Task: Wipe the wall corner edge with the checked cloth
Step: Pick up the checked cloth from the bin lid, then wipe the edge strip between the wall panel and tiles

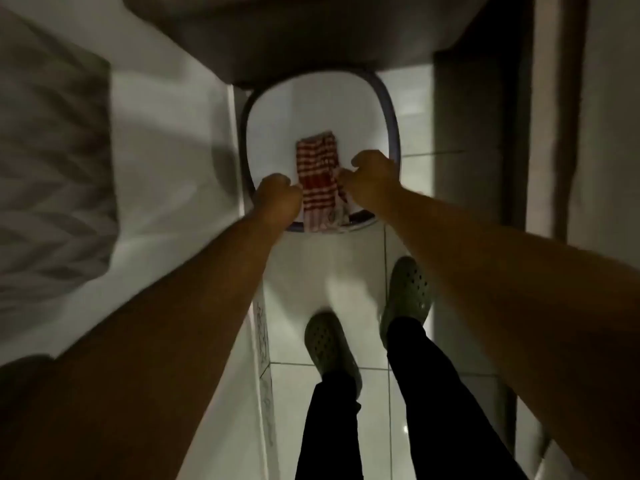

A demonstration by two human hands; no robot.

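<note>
A red-and-white checked cloth (318, 178) hangs stretched between my two hands, above a white basin with a grey-purple rim (393, 119) that stands on the floor. My left hand (277, 197) is closed on the cloth's left edge. My right hand (372, 180) grips its right edge. The cloth's lower end drapes over the basin's near rim. The white wall (166, 161) runs along the left, and its vertical corner edge (235, 147) meets the basin's left side.
A dark overhanging surface (311, 32) covers the basin's far end. Glossy white floor tiles (329, 271) lie below, with my feet in grey-green clogs (408, 292) on them. A patterned fabric (52, 174) hangs at far left. A dark doorframe (485, 133) stands at right.
</note>
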